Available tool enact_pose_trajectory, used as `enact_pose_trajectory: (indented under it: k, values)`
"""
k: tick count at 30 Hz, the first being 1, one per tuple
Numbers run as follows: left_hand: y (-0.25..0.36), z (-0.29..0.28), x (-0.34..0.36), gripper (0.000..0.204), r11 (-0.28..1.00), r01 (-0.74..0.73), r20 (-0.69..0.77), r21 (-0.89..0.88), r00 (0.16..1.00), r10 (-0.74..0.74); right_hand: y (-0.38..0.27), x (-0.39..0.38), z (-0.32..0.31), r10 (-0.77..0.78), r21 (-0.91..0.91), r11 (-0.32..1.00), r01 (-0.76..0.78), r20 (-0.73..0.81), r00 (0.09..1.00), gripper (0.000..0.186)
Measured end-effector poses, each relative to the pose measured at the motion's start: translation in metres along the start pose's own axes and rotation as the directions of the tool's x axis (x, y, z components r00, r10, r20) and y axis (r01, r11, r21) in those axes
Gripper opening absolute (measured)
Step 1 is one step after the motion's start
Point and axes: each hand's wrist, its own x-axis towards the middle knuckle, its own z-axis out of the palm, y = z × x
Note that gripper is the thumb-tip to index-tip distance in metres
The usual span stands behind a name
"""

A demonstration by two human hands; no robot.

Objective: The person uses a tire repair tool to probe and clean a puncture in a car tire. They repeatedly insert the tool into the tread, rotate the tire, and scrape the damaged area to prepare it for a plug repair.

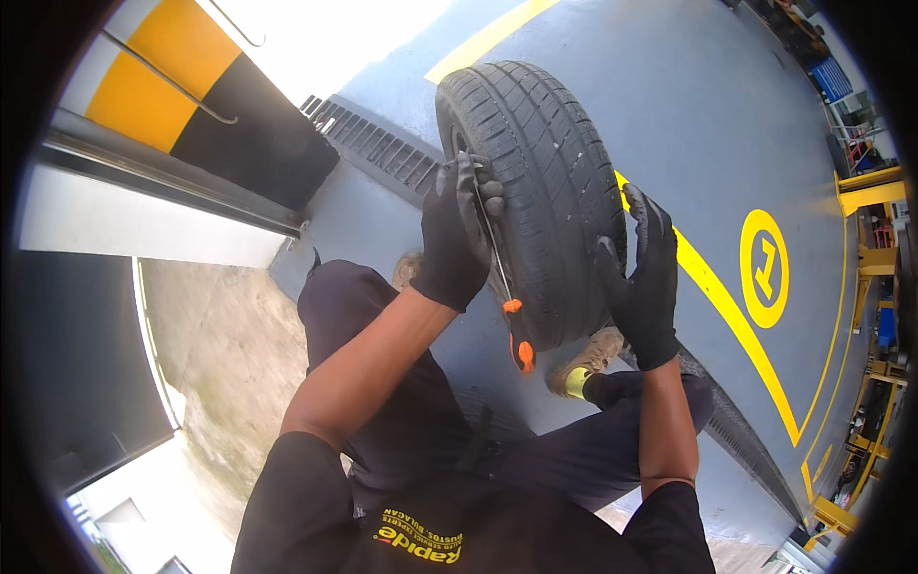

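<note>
A black car tyre (559, 191) stands upright on its tread between my knees, its wheel side partly visible at the left. My left hand (456, 225), in a black glove, is closed at the tyre's left sidewall. It holds the thin metal shaft of a long screwdriver (522, 352), whose orange-and-black handle hangs down in front of the tyre. The screwdriver's tip is hard to make out among the fingers. Also gloved in black, my right hand (645, 277) is at the tyre's right edge, thumb and fingers spread apart; any contact on the far sidewall is hidden.
The tyre rests on a grey painted floor near a dark drain grate (373, 143). Yellow lines and a yellow circle marking (765, 268) lie to the right. A yellow-and-black wall panel (182, 77) stands at the left. My shoe (588, 362) is beside the tyre's base.
</note>
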Motion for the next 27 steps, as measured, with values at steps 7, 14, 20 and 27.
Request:
enact_pose_trajectory:
  k: [7,14,20,27]
  values:
    - [-0.007,0.020,-0.009,0.031,0.982,-0.047,-0.064,-0.185,0.997,0.036,-0.024,0.000,-0.004,-0.081,-0.285,0.955,0.085,0.027,0.996,0.054]
    - [-0.012,0.019,-0.029,0.034,0.969,-0.093,0.029,-0.228,0.994,0.102,-0.049,-0.009,0.007,-0.276,-0.186,0.938,0.293,0.111,0.955,0.039]
    - [-0.025,0.013,-0.023,0.035,0.879,-0.370,0.065,0.301,0.928,0.368,-0.048,-0.008,0.010,-0.247,-0.220,0.930,0.294,0.217,0.944,0.032]
    - [-0.020,0.022,-0.001,0.021,0.803,-0.470,0.015,0.367,0.866,0.500,-0.038,-0.008,0.012,-0.096,-0.186,0.976,0.117,0.119,0.988,0.029]
